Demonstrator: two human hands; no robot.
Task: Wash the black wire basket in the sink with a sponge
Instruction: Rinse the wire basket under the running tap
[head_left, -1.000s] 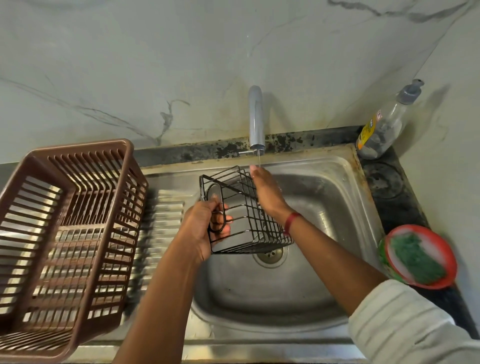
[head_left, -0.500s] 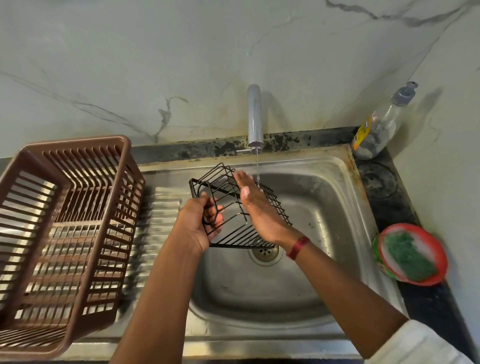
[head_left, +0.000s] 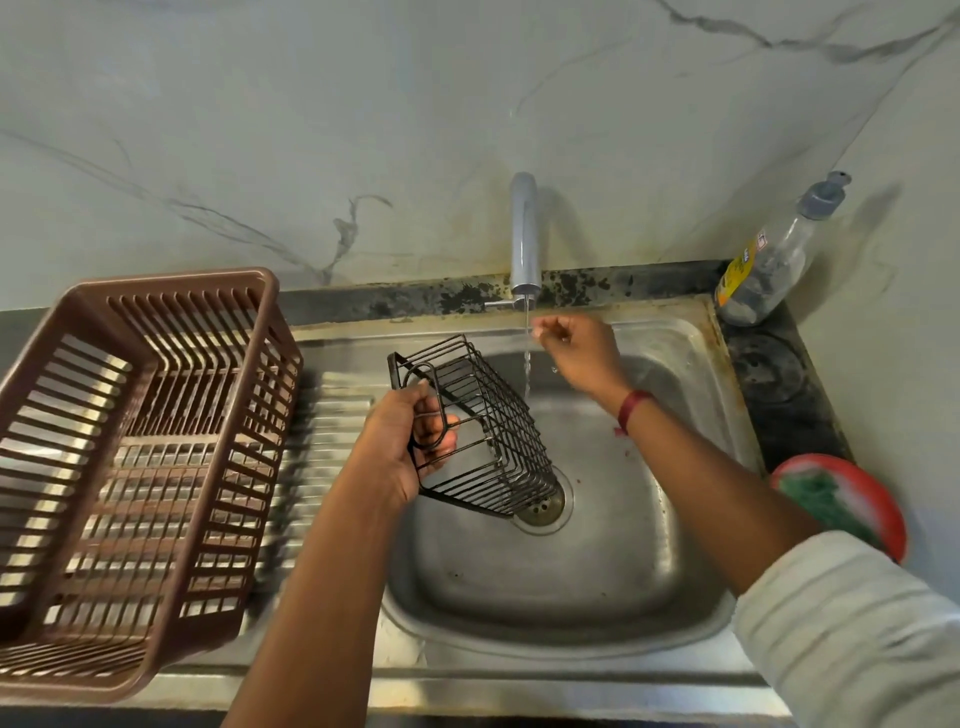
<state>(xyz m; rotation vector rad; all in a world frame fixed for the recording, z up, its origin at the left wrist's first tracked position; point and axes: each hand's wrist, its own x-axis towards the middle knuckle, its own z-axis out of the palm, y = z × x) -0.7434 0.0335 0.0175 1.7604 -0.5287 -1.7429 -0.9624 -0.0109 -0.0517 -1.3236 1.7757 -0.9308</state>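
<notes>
The left hand (head_left: 410, 441) grips the black wire basket (head_left: 488, 415) at its one end. The fingers are curled round a rounded wire loop there, and the thumb lies on the outside. The basket is tilted in the air above the bowl of the stainless steel sink (head_left: 571, 587). Its lower corner hangs over the round drain (head_left: 545, 512), and I cannot tell if it touches the drain.

The right hand (head_left: 576, 348) is higher, just under the mouth of the grey metal tap (head_left: 523, 234). Its fingers are bent inward, with the tips beside the thin stream of water (head_left: 527, 358). It holds nothing that I can see, but the hand is blurred and I cannot tell how tightly it is closed. It is apart from the basket. The stream falls just beside the upper right edge of the basket; whether it hits the wires is not clear. A red band (head_left: 631, 408) is on the right wrist, and a pale sleeve (head_left: 852, 639) covers the forearm.

The green sponge (head_left: 821, 501) lies in a round red dish (head_left: 891, 519) on the counter right of the sink, well apart from both hands. A clear plastic bottle with a grey pump and a yellow label (head_left: 763, 265) stands in the back right corner. A brown slatted plastic crate (head_left: 171, 283) stands on the ribbed draining board at the left.
</notes>
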